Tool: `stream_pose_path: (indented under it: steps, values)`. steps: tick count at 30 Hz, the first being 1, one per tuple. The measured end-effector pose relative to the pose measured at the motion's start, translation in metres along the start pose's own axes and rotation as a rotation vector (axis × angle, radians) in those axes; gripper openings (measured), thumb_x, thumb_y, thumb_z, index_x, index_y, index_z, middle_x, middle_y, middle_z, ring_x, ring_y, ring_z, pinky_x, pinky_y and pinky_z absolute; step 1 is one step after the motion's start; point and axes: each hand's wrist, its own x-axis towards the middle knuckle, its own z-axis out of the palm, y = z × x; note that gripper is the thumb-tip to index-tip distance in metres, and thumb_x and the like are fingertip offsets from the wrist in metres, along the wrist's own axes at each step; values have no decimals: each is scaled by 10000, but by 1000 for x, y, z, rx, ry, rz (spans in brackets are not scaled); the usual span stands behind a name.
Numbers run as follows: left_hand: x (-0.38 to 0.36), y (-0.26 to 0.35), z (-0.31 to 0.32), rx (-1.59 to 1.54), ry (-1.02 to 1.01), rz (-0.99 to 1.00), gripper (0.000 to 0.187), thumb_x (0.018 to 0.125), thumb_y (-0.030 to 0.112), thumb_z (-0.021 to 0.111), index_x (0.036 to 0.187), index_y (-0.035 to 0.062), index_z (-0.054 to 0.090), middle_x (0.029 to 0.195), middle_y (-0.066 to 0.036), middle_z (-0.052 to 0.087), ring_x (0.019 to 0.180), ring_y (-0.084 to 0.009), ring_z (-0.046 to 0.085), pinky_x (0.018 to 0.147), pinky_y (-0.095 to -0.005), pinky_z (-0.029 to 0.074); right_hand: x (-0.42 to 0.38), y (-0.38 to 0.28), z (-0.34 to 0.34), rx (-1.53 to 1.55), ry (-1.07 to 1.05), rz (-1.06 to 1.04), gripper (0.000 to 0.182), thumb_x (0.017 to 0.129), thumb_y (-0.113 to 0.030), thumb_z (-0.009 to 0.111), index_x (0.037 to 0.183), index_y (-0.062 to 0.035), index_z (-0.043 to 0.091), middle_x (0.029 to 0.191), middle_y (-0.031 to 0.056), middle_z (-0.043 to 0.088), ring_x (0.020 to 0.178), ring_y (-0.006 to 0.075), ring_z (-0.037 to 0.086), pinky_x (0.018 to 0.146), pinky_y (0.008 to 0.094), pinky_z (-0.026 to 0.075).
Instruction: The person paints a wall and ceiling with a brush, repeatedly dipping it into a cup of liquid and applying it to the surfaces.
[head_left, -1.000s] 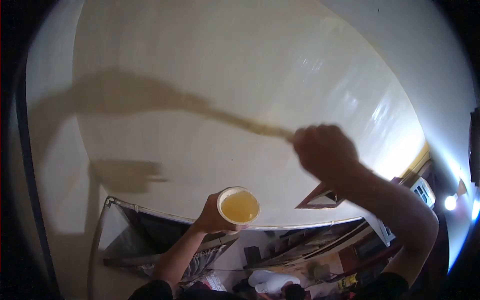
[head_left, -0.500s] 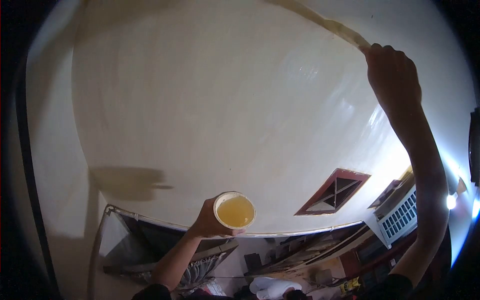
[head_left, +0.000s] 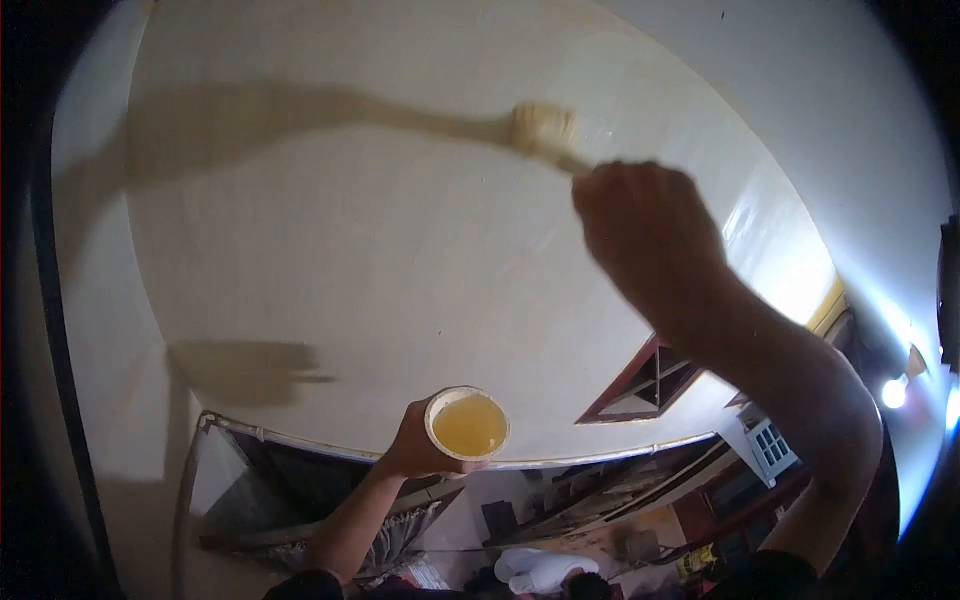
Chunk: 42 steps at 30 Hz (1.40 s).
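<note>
While the right hand (head_left: pixel 650 225) grips a brush (head_left: pixel 545 128) by its handle at upper centre of the frame, the left hand (head_left: pixel 412 445) holds a cup (head_left: pixel 465 393) of yellowish liquid (head_left: pixel 468 428), lower centre; the yellow item (head_left: pixel 697 560), lower right, has marks I cannot read.

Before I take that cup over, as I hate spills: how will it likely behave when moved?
The cup will probably slosh if tilted or jerked, since its top is open and yellowish liquid shows inside. It seems light enough to manage one-handed, as only the left hand is holding it.
</note>
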Motion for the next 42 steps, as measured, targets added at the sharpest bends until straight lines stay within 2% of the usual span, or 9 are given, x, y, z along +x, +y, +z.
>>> stream_pose_path:
  steps: [6, 9, 13, 19, 23, 30, 33, 36, 42]
  values:
    - [3, 4, 3, 0, 2, -2, 661, 528, 207, 857, 1088, 12, 565, 982, -79, 644, 881, -165, 622, 827, -308, 500, -13, -1, 11, 233, -465, -136, 164, 850, -108, 520, 784, -20, 642, 626, 128, 604, 609, 251, 645, 568, 370, 530]
    - [-2, 7, 4, -50, 9, -49, 671, 526, 208, 857, 1095, 10, 562, 995, -81, 641, 894, -166, 619, 837, -312, 496, 0, 21, 33, 125, -176, -42, 169, 853, -131, 526, 808, -30, 655, 666, 126, 620, 658, 254, 650, 616, 379, 529]
    - [-6, 2, 3, -2, 28, 14, 673, 526, 204, 856, 1101, 13, 561, 1003, -78, 639, 902, -165, 616, 843, -313, 493, 24, 39, 10, -41, -267, 117, 194, 882, -177, 516, 822, -75, 669, 721, 115, 635, 705, 243, 649, 641, 375, 521]
    - [-5, 8, 3, -38, 40, -73, 670, 521, 199, 857, 1097, 21, 566, 997, -72, 643, 899, -167, 617, 839, -312, 495, 37, 87, -15, -573, 195, 205, 178, 883, -173, 535, 857, -56, 666, 718, 112, 653, 640, 221, 662, 583, 330, 546]
    - [-5, 6, 5, -34, 45, -80, 671, 517, 198, 858, 1096, 21, 568, 994, -69, 644, 896, -166, 618, 838, -310, 496, 41, 99, -1, -595, 270, 120, 182, 885, -176, 539, 825, -53, 658, 683, 97, 643, 623, 208, 659, 563, 321, 543]
    - [-6, 10, 4, -29, 35, -66, 671, 514, 212, 860, 1086, 16, 568, 987, -77, 644, 885, -167, 622, 832, -312, 500, 2, 36, 37, 12, 76, 3, 153, 840, -111, 526, 720, -59, 605, 622, 99, 585, 626, 233, 640, 588, 358, 531]
    - [-12, 17, 2, 109, 20, -28, 669, 512, 211, 861, 1081, 17, 567, 985, -80, 644, 883, -168, 624, 830, -313, 502, -14, 5, 11, 208, -448, 35, 131, 846, -98, 532, 794, -62, 646, 753, 106, 639, 726, 220, 667, 623, 337, 552]
    - [-5, 21, -1, 68, 17, -51, 670, 509, 212, 864, 1077, 16, 566, 985, -81, 644, 884, -170, 625, 826, -313, 505, -13, 7, 27, 278, -590, -77, 170, 869, -110, 504, 839, -45, 658, 763, 126, 639, 737, 236, 668, 643, 348, 554]
    - [-5, 32, -4, 84, 41, -58, 669, 520, 216, 860, 1086, 17, 565, 991, -80, 643, 885, -176, 625, 835, -314, 500, 5, 64, 45, 45, -294, 71, 259, 903, -223, 519, 800, -32, 660, 671, 134, 626, 645, 242, 650, 602, 379, 530]
